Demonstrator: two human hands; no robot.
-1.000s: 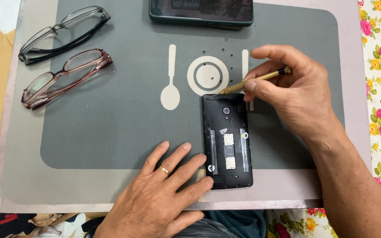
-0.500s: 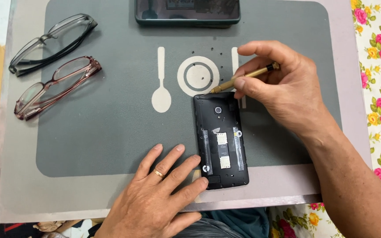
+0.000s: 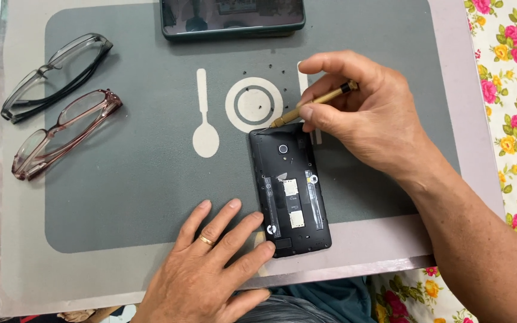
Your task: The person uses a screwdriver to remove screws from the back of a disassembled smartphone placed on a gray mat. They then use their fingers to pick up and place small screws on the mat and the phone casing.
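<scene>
A black phone [image 3: 290,190] with its back cover off lies face down on a grey placemat [image 3: 139,179], inner parts showing. My right hand [image 3: 360,113] pinches a small brass screwdriver [image 3: 312,104], whose tip touches the phone's top left corner. My left hand [image 3: 210,269], a ring on one finger, lies flat on the mat with fingertips pressed against the phone's lower left edge.
Two pairs of glasses lie at the left: a dark-framed pair [image 3: 55,75] and a reddish pair [image 3: 64,134]. A second phone [image 3: 231,17] lies at the top edge. Several tiny screws [image 3: 252,73] dot the mat near a printed plate ring [image 3: 254,104]. A floral cloth [image 3: 510,90] covers the right.
The screwdriver tip has come down from just above the phone to its top left corner. The left hand stays against the phone. The camera view has shifted slightly.
</scene>
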